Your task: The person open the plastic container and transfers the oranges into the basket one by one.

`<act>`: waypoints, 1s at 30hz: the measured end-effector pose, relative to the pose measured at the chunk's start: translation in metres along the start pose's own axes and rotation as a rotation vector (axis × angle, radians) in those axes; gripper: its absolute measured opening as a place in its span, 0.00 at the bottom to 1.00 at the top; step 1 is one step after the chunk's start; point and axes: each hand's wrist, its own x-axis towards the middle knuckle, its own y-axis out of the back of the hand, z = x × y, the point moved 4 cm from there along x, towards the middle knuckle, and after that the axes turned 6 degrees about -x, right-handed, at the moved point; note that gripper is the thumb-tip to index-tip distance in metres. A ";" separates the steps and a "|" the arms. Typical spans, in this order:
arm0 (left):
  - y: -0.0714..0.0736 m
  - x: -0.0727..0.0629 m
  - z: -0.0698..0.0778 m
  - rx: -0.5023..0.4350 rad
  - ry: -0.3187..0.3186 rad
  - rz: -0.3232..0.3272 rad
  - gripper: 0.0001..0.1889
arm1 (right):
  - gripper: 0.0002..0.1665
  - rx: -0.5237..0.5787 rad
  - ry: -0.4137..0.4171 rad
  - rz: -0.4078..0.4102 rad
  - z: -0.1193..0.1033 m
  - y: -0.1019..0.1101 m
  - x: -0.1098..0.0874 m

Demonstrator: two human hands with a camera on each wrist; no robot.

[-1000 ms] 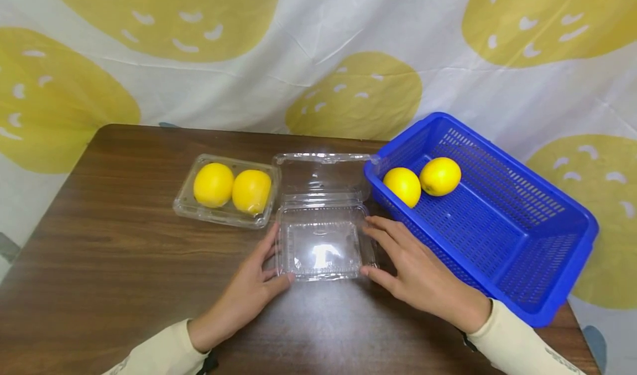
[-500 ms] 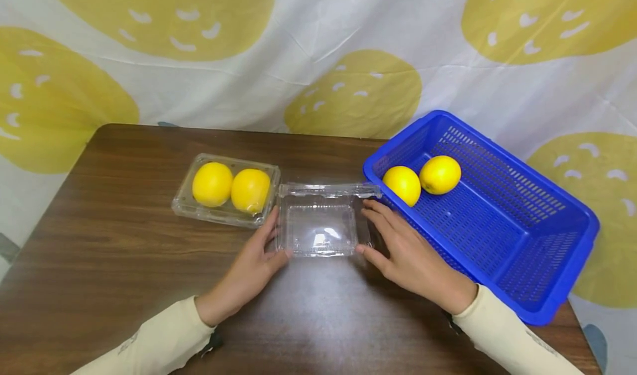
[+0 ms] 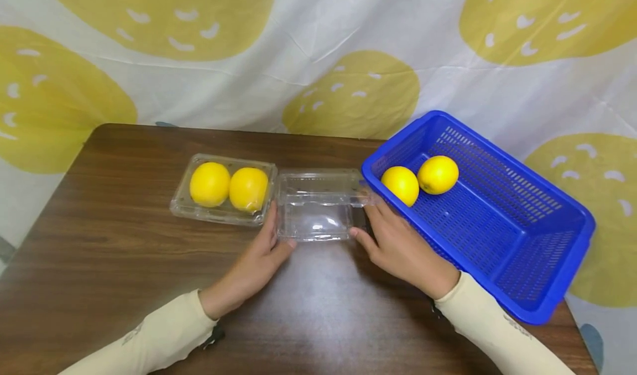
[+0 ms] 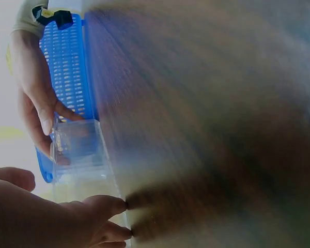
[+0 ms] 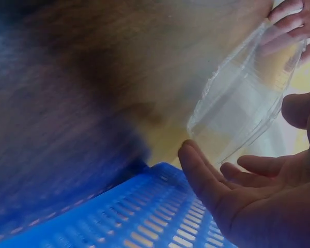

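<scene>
In the head view a clear plastic clamshell container (image 3: 318, 220) lies between my two hands, with no fruit inside. Its lid (image 3: 318, 182) tilts forward over the back part of the base. My left hand (image 3: 256, 259) touches the left side, its thumb at the front corner. On the right side my right hand (image 3: 398, 245) rests with loosely extended fingers; the lid's right end overlaps its fingertips. The left wrist view has left fingertips (image 4: 119, 206) along the container's lower edge. From the right wrist, slightly bent fingers (image 5: 196, 165) show beside the clear plastic.
A clear container (image 3: 181, 203) with two yellow fruits (image 3: 210, 184) stands at the left, close to the middle one. At the right a blue basket (image 3: 497, 286) holds two more yellow fruits (image 3: 438, 175). A patterned cloth (image 3: 318, 26) hangs behind the brown table (image 3: 124, 242).
Both hands have slid the middle container away from me, toward the back of the table. Its lid has swung up from lying back and now tips forward over the base.
</scene>
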 end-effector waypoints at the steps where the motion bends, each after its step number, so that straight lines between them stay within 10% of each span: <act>1: 0.000 -0.001 0.001 0.004 -0.001 -0.002 0.52 | 0.44 0.005 -0.005 -0.004 -0.001 -0.002 0.002; 10: -0.009 -0.018 0.042 -0.008 0.053 -0.032 0.54 | 0.39 0.034 -0.063 -0.007 -0.004 -0.011 0.019; 30: -0.018 -0.050 0.040 0.205 0.002 -0.081 0.44 | 0.38 0.019 -0.210 0.105 -0.006 -0.018 0.060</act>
